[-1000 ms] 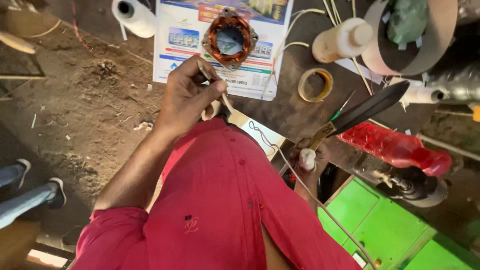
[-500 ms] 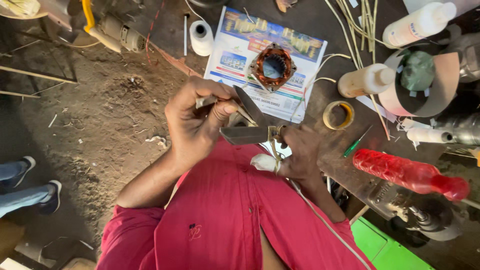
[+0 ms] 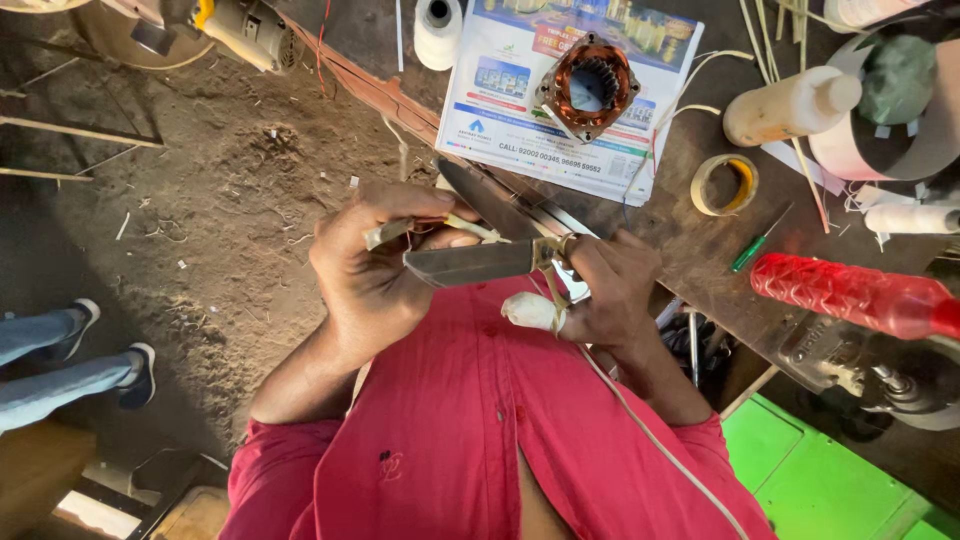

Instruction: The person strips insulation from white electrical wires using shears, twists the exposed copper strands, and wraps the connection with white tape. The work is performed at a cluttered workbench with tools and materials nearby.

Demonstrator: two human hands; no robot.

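the right hand (image 3: 615, 290) worked large scissors (image 3: 490, 240), blades spread, against a pale strip (image 3: 455, 226) pinched in the left hand (image 3: 375, 265). a copper-wound stator (image 3: 588, 86) sat on a leaflet (image 3: 520, 130) on the bench (image 3: 690, 250).

Scissors (image 3: 500, 240) are sitting open in front of the red shirt, big dull-metal blades spreading leftward from a pivot near the right hand; one blade is lying approx. level, the other is angling up toward the bench edge. A thin pale strip (image 3: 425, 228) is resting betw. the blades at the left hand, slightly tilted, its far end hidden.
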